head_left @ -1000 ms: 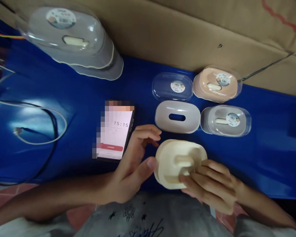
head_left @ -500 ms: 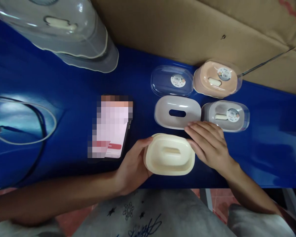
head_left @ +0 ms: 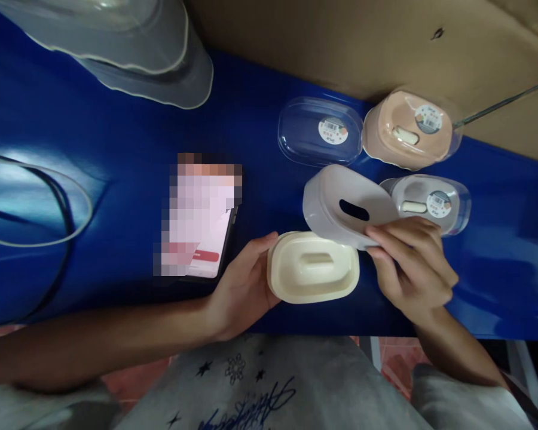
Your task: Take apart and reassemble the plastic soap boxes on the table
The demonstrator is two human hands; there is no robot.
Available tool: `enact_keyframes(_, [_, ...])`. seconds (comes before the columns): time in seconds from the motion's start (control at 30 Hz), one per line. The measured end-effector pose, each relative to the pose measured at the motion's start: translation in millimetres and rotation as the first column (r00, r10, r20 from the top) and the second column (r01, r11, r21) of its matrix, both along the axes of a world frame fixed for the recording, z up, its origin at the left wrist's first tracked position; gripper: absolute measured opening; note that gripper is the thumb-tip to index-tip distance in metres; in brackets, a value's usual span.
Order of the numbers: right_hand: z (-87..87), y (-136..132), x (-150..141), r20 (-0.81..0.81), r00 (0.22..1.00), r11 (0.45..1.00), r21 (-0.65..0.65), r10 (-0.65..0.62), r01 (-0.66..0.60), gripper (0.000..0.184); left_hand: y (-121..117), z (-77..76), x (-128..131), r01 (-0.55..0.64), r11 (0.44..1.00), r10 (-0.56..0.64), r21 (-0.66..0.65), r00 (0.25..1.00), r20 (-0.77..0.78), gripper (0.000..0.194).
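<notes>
Left hand (head_left: 246,286) holds cream base (head_left: 314,292); right hand (head_left: 407,263) grips grey slotted shell (head_left: 327,203).

Cream tub (head_left: 314,283) partly hides left hand (head_left: 244,286); grey containers (head_left: 116,51) cropped.

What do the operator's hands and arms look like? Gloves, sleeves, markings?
Left hand and right hand: ungloved, no ring or watch visible. Forearms uncovered, no cables or markings seen. Grey top with dark stars, a snowflake and script lettering. Pale grey fabric in the lower corners may be sleeves.
</notes>
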State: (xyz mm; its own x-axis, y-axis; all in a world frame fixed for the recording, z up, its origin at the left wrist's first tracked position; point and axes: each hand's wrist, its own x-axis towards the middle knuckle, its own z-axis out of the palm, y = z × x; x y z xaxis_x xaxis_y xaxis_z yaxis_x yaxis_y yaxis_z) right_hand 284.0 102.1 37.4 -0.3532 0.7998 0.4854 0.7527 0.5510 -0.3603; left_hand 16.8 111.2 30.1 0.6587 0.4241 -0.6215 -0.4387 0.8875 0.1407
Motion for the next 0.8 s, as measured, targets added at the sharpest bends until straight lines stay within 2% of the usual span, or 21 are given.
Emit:
enact_keyframes(0.1, [7.5, -11, -3, 0.024, 0.991, 0.991, 0.013, 0.131, -0.132, 0.045, 2, 0.3, 0, -0.009, 0.999, 0.008, 0.040, 0.999, 0.041, 0.066])
enact_keyframes(0.23, [18.6, -16, -14, 0.142, 0.934, 0.944, -0.023, 0.328, -0.328, 0.031, 3, -0.6, 0, -0.030, 0.993, 0.024, 0.115, 0.998, 0.052, 0.071])
enact_keyframes(0.33, [23.4, -15, -21, 0.221, 0.896, 0.916, 0.025, 0.385, -0.400, 0.022, 4, -1.3, 0, -0.036, 0.986, 0.028, 0.161, 0.998, 0.051, 0.067])
enact_keyframes(0.43, [20.5, -16, -20, 0.323, 0.850, 0.888, 0.054, 0.417, -0.456, 0.017, 6, -1.1, -1, -0.015, 0.985, 0.007, 0.171, 0.999, 0.047, 0.062])
enact_keyframes(0.5, [16.2, -14, -16, 0.303, 0.843, 0.881, 0.021, 0.445, -0.472, 0.018, 7, -0.4, -1, -0.013, 0.985, 0.011, 0.172, 1.000, 0.014, 0.058])
enact_keyframes(0.53, [14.4, -12, -14, 0.241, 0.849, 0.876, -0.011, 0.470, -0.482, 0.021, 7, 0.0, -1, -0.013, 0.986, 0.014, 0.167, 1.000, -0.005, 0.056])
enact_keyframes(0.6, [12.9, -1, -9, 0.055, 0.888, 0.889, -0.057, 0.457, -0.454, 0.035, 7, 1.1, -1, -0.014, 0.989, 0.019, 0.150, 0.999, -0.033, 0.054])
enact_keyframes(0.67, [14.6, 19, -8, -0.061, 0.946, 0.942, -0.091, 0.319, -0.324, 0.041, 6, 2.0, -1, -0.003, 0.991, 0.009, 0.132, 0.999, -0.051, 0.054])
enact_keyframes(0.73, [17.5, 46, -10, 0.015, 0.987, 0.978, -0.140, 0.161, -0.157, 0.044, 4, 2.7, -1, 0.008, 0.993, 0.000, 0.121, 0.998, -0.068, 0.054])
enact_keyframes(0.8, [18.1, 75, -15, 0.199, 0.969, 0.974, -0.204, 0.144, -0.103, 0.055, 3, 3.1, -2, 0.003, 0.993, 0.005, 0.115, 0.997, -0.072, 0.054])
